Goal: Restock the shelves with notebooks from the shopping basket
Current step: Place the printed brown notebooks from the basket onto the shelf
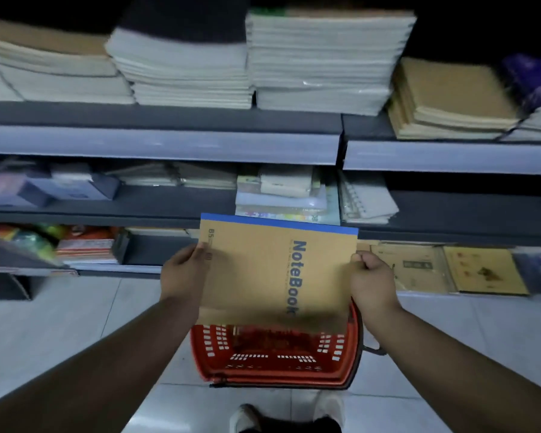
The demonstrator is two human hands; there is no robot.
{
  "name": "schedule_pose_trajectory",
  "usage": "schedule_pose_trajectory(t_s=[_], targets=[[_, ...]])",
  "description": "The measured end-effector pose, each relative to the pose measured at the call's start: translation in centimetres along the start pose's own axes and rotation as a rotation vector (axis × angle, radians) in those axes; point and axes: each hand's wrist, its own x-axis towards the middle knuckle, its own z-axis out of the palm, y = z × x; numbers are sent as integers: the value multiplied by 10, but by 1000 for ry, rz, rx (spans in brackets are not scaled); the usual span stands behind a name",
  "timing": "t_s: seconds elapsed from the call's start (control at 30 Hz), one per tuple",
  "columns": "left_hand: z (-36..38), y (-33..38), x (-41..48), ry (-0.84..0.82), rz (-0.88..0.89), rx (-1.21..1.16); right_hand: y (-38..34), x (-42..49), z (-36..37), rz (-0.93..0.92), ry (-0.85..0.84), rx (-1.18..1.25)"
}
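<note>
A brown notebook (pixel 263 273) with a blue spine strip and the word "NoteBook" on its cover is held flat above the red shopping basket (pixel 275 367) on the floor. My left hand (pixel 185 270) grips its left edge, thumb on the cover. My right hand (pixel 372 279) grips its right edge with curled fingers. The notebook hides most of the basket's inside. The shelves (pixel 169 142) stand just beyond, with stacks of notebooks (pixel 319 57) on the top level.
Brown notebooks (pixel 450 98) lie stacked at the upper right. A spiral pad (pixel 369 198) and mixed stationery (pixel 288 195) sit on the middle shelf. Flat brown notebooks (pixel 481 270) fill the bottom shelf at right. My shoes (pixel 244 417) stand on the tiled floor behind the basket.
</note>
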Motion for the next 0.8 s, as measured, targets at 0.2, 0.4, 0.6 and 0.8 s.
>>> schedule_pose_trajectory(t_s=[0.2,0.4,0.6,0.8], targets=[[-22,61,-41,-45,28,-83,-61,-30,-35,-77,53,22],[-28,119,-70,-64,112,-81,-109,-50,-61,-132,74,25],[-31,162,-82,-216,26,-107,-155,-64,-84,-197,131,100],[-38,201,-105,-538,-75,-162,-212,-73,-121,-339,140,82]])
